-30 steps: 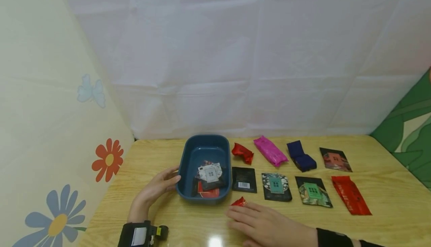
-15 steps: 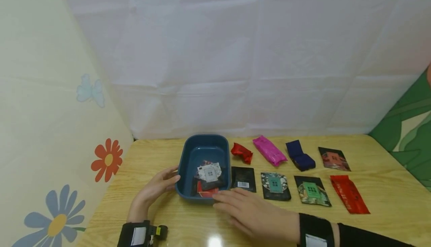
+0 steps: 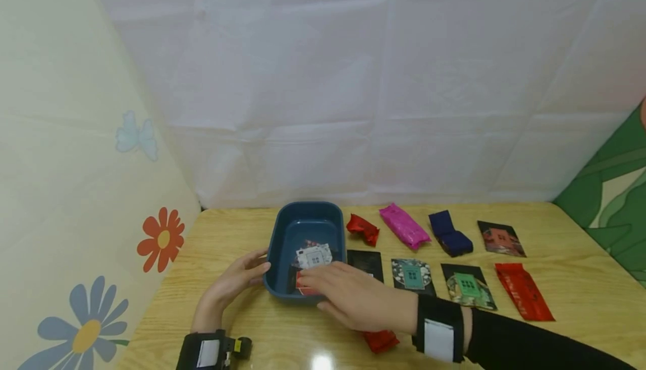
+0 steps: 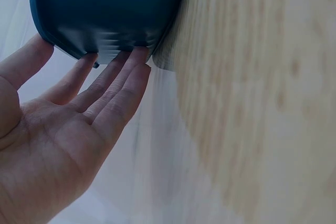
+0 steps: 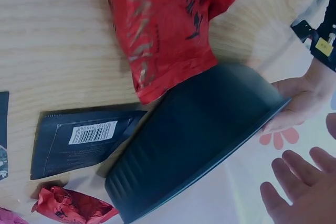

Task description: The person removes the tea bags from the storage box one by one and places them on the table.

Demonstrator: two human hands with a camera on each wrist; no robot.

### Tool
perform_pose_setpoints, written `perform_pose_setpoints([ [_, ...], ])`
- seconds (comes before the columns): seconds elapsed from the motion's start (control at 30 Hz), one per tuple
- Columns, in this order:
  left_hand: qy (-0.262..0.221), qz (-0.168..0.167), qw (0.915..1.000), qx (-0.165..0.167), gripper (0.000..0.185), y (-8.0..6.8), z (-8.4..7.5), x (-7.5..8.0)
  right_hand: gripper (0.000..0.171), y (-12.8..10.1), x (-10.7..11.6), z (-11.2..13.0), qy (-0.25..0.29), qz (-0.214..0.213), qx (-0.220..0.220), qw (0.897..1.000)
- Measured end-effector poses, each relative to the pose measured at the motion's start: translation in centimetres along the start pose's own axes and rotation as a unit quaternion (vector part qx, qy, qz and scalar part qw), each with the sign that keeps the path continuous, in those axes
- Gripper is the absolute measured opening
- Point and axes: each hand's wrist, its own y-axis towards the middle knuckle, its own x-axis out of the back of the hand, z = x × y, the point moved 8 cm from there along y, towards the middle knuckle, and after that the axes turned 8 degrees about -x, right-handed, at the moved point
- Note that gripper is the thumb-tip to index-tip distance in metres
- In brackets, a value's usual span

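Observation:
A dark blue bin (image 3: 308, 229) stands on the wooden table (image 3: 242, 230) with several packets in it, a white one (image 3: 314, 256) on top. My left hand (image 3: 242, 277) rests with straight fingers against the bin's left wall (image 4: 110, 9). My right hand (image 3: 335, 290) hovers with spread fingers over the bin's near right corner and holds nothing that I can see; the right wrist view shows its fingers (image 5: 299, 187) open beside the bin (image 5: 194, 135). A red packet (image 3: 381, 340) lies on the table under my right wrist (image 5: 168, 30).
Right of the bin lie a black barcode packet (image 3: 365, 259), a crumpled red packet (image 3: 362, 229), a pink one (image 3: 404, 225), a navy one (image 3: 450, 234), a teal-patterned one (image 3: 413, 274), a green one (image 3: 466, 285) and a long red one (image 3: 524, 291). Fabric walls close the left and back.
My right hand has moved left and forward from the table's front edge to over the bin's near corner. A red packet now shows under its wrist. The left hand stayed put.

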Motion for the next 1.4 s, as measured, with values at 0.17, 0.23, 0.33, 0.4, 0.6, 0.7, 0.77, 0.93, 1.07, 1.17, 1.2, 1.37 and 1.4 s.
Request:
perform_pose_setpoints([
  [0.17,-0.003,0.005,1.0000,-0.004,0.061,0.0,0.0,0.0,0.047,1.4,-0.6,-0.9,-0.002,0.031,-0.035,0.999],
  [0.23,-0.005,0.008,1.0000,-0.004,0.061,0.0,0.0,0.0,0.046,2.1,-0.7,-1.2,-0.021,0.039,-0.039,0.998],
  [0.33,-0.005,0.010,0.9999,-0.001,0.060,-0.1,0.0,0.0,0.048,3.1,-1.0,-1.5,-0.065,0.046,-0.041,0.996],
  [0.4,-0.005,0.010,0.9999,0.001,0.060,-0.1,0.0,-0.1,0.049,3.7,-1.2,-1.6,-0.093,0.050,-0.040,0.994],
  [0.6,0.000,0.005,1.0000,0.007,0.059,-0.2,0.1,0.0,0.051,5.3,-1.8,-2.2,-0.117,0.080,-0.058,0.988],
  [0.7,0.000,0.005,1.0000,0.008,0.060,-0.1,0.1,0.0,0.052,5.9,-2.1,-2.6,-0.107,0.095,-0.081,0.986],
  [0.77,0.000,0.006,0.9999,0.008,0.060,-0.1,0.1,0.0,0.053,6.3,-2.3,-3.0,-0.101,0.100,-0.100,0.985],
  [0.93,-0.001,0.009,0.9999,0.005,0.061,-0.1,0.0,-0.1,0.060,7.1,-2.7,-4.2,-0.124,0.101,-0.154,0.975],
  [1.07,-0.002,0.008,1.0000,0.005,0.061,-0.2,-0.1,-0.1,0.068,7.6,-3.1,-5.0,-0.133,0.113,-0.188,0.966],
  [1.17,-0.003,0.008,0.9999,0.006,0.061,-0.2,-0.1,0.0,0.072,7.9,-3.6,-5.5,-0.132,0.128,-0.199,0.962],
  [1.2,-0.003,0.006,1.0000,0.006,0.062,-0.1,-0.1,0.0,0.073,8.0,-3.8,-5.6,-0.132,0.132,-0.201,0.962],
  [1.37,-0.004,0.006,1.0000,0.003,0.062,-0.1,-0.1,0.0,0.077,8.3,-4.5,-6.2,-0.139,0.146,-0.204,0.958],
  [1.4,-0.004,0.005,1.0000,0.004,0.062,-0.2,-0.1,0.0,0.078,8.3,-4.7,-6.3,-0.138,0.149,-0.205,0.958],
])
